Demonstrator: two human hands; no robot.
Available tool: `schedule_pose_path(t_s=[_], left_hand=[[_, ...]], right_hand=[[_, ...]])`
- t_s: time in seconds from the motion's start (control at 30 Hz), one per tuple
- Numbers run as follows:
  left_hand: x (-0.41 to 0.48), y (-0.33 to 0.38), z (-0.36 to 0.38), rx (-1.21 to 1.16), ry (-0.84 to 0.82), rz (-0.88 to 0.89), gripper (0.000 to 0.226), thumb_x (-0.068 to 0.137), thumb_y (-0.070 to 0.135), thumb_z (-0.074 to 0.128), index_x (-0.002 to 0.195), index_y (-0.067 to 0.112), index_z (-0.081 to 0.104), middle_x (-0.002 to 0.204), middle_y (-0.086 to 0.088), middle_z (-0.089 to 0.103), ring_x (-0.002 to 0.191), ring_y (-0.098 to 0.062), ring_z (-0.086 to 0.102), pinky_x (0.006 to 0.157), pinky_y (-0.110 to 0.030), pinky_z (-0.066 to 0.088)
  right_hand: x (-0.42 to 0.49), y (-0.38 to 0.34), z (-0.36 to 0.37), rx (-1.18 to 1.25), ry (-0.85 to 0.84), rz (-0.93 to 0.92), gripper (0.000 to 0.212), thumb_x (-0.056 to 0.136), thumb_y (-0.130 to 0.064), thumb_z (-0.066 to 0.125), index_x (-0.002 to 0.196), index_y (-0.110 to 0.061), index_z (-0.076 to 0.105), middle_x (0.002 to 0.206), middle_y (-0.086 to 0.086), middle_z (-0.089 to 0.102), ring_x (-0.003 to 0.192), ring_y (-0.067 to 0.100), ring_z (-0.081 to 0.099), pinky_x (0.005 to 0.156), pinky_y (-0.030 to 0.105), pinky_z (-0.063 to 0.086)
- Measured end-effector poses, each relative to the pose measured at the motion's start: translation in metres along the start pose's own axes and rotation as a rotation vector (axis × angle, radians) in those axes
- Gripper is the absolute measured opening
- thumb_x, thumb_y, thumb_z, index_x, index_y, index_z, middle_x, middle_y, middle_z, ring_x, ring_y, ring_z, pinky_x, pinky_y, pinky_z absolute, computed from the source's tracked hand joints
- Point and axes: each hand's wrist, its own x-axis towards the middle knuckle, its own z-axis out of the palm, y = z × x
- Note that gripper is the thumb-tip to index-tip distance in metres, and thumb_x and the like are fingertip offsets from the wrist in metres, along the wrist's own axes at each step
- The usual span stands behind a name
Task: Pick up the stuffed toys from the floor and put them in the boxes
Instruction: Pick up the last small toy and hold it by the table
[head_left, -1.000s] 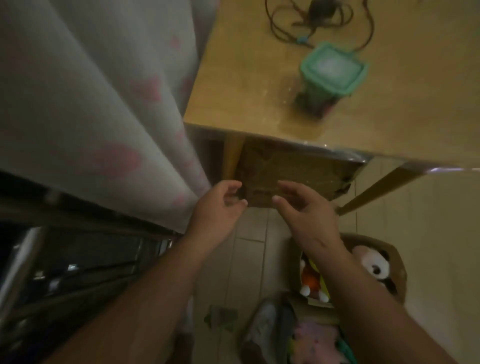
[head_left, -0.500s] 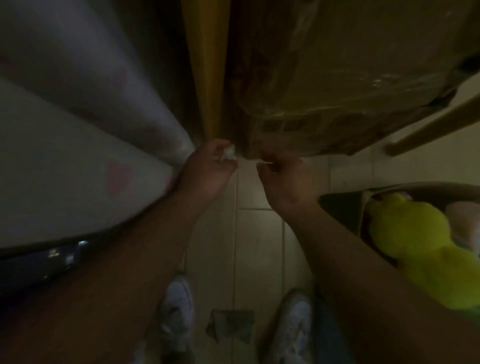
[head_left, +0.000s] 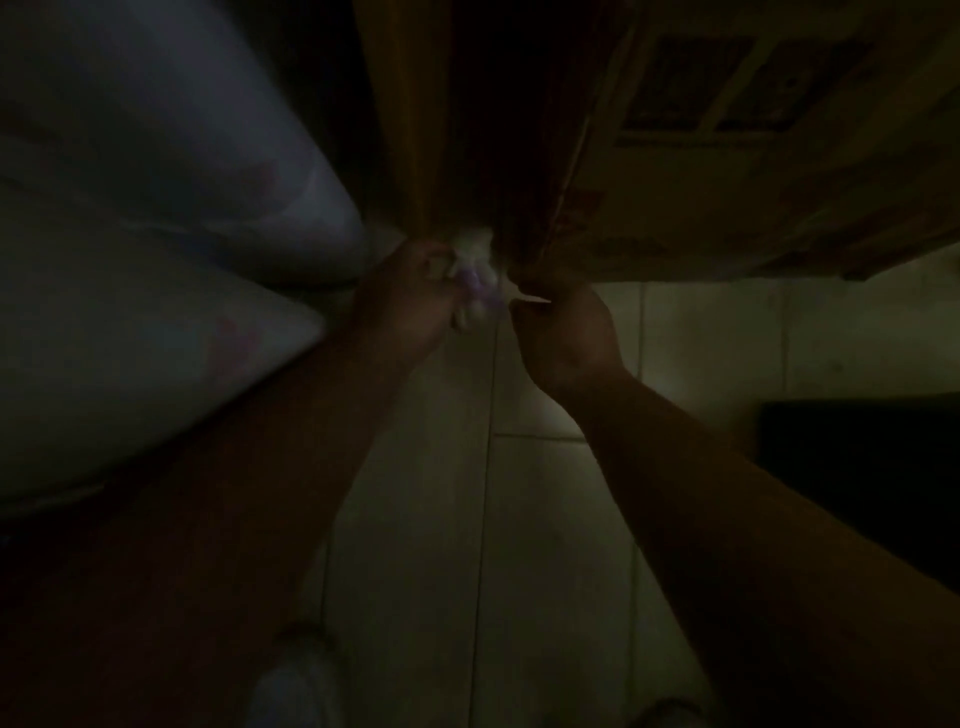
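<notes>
Stuffed toy (head_left: 472, 280), white and purple, sits in the dark gap between the table leg (head_left: 400, 130) and a cardboard box (head_left: 727, 182), gripped by the left hand (head_left: 410, 299) while the right hand (head_left: 563, 327) pinches the box's near corner, so the next move is probably to pull it free.

The small toy (head_left: 474, 280) lies between the left hand (head_left: 408, 299) and right hand (head_left: 563, 335), at the foot of the table leg (head_left: 410, 130). The curtain (head_left: 156, 249) hangs left of the leg. The cardboard box (head_left: 753, 197) stands to its right on the floor (head_left: 467, 493).

Single head-worn view, facing steeply down – close over both forearms, tiled floor (head_left: 545, 519) below
</notes>
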Motion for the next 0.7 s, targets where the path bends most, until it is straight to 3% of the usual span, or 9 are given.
schedule_pose_path(t_s=[0.07, 0.23, 0.3, 0.37, 0.43, 0.53, 0.63, 0.7], left_hand=[[0.016, -0.008, 0.006, 0.001, -0.022, 0.008, 0.04, 0.082, 0.014, 0.068, 0.117, 0.029, 0.058, 0.099, 0.01, 0.058, 0.093, -0.011, 0.057, 0.082, -0.019, 0.047], [0.031, -0.036, 0.028, -0.057, -0.116, 0.024, 0.039, 0.088, 0.0, 0.06, 0.126, 0.005, 0.056, 0.121, -0.016, 0.061, 0.109, -0.024, 0.057, 0.097, -0.036, 0.047], [0.025, -0.042, 0.032, -0.074, -0.104, 0.013, 0.038, 0.091, 0.003, 0.057, 0.128, 0.008, 0.055, 0.122, -0.011, 0.061, 0.11, -0.023, 0.057, 0.101, -0.039, 0.045], [0.012, -0.041, 0.033, -0.081, -0.111, 0.004, 0.041, 0.089, 0.006, 0.058, 0.129, 0.014, 0.054, 0.122, -0.008, 0.061, 0.113, -0.024, 0.057, 0.102, -0.039, 0.045], [-0.003, -0.034, 0.03, -0.148, -0.089, -0.017, 0.045, 0.084, 0.006, 0.059, 0.127, 0.017, 0.055, 0.123, -0.012, 0.061, 0.116, -0.029, 0.057, 0.102, -0.041, 0.045], [-0.037, -0.013, 0.02, -0.201, -0.107, -0.036, 0.045, 0.083, -0.001, 0.059, 0.125, 0.015, 0.056, 0.119, -0.011, 0.062, 0.113, -0.029, 0.058, 0.094, -0.038, 0.048], [-0.077, 0.018, 0.003, -0.259, -0.148, -0.04, 0.048, 0.079, -0.001, 0.06, 0.121, 0.022, 0.056, 0.115, -0.003, 0.061, 0.107, -0.019, 0.06, 0.077, -0.027, 0.048], [-0.105, 0.043, -0.012, -0.285, -0.151, -0.039, 0.048, 0.081, -0.006, 0.058, 0.118, 0.024, 0.056, 0.119, -0.005, 0.061, 0.106, -0.021, 0.06, 0.074, -0.027, 0.048]], right_hand=[[0.019, 0.011, 0.015, -0.005, 0.002, -0.024, 0.035, 0.093, -0.011, 0.054, 0.127, -0.017, 0.06, 0.129, 0.001, 0.061, 0.115, 0.014, 0.057, 0.086, 0.016, 0.038], [0.045, 0.029, 0.043, 0.014, -0.096, -0.062, 0.037, 0.09, -0.009, 0.06, 0.127, -0.012, 0.06, 0.121, 0.006, 0.064, 0.111, 0.018, 0.058, 0.096, 0.03, 0.045], [0.045, 0.031, 0.049, 0.08, -0.115, -0.029, 0.04, 0.089, -0.007, 0.059, 0.129, -0.009, 0.057, 0.124, 0.008, 0.063, 0.113, 0.02, 0.058, 0.097, 0.028, 0.047], [0.038, 0.031, 0.047, 0.1, -0.126, -0.014, 0.041, 0.091, -0.006, 0.056, 0.132, -0.008, 0.055, 0.124, 0.008, 0.062, 0.114, 0.022, 0.058, 0.088, 0.016, 0.046], [0.022, 0.023, 0.038, 0.074, -0.094, -0.014, 0.038, 0.093, -0.012, 0.055, 0.131, -0.011, 0.056, 0.125, 0.005, 0.062, 0.114, 0.018, 0.058, 0.085, 0.016, 0.044], [-0.013, 0.002, 0.013, 0.106, -0.054, -0.016, 0.035, 0.094, -0.015, 0.054, 0.129, -0.016, 0.059, 0.124, 0.001, 0.063, 0.114, 0.014, 0.057, 0.089, 0.021, 0.044], [-0.053, -0.024, -0.02, 0.115, -0.044, -0.01, 0.035, 0.094, -0.013, 0.052, 0.128, -0.018, 0.059, 0.123, -0.002, 0.063, 0.112, 0.009, 0.056, 0.078, 0.014, 0.039], [-0.079, -0.044, -0.045, 0.121, -0.03, -0.022, 0.034, 0.093, -0.013, 0.053, 0.126, -0.019, 0.06, 0.118, -0.005, 0.064, 0.109, 0.009, 0.057, 0.069, 0.007, 0.039]])
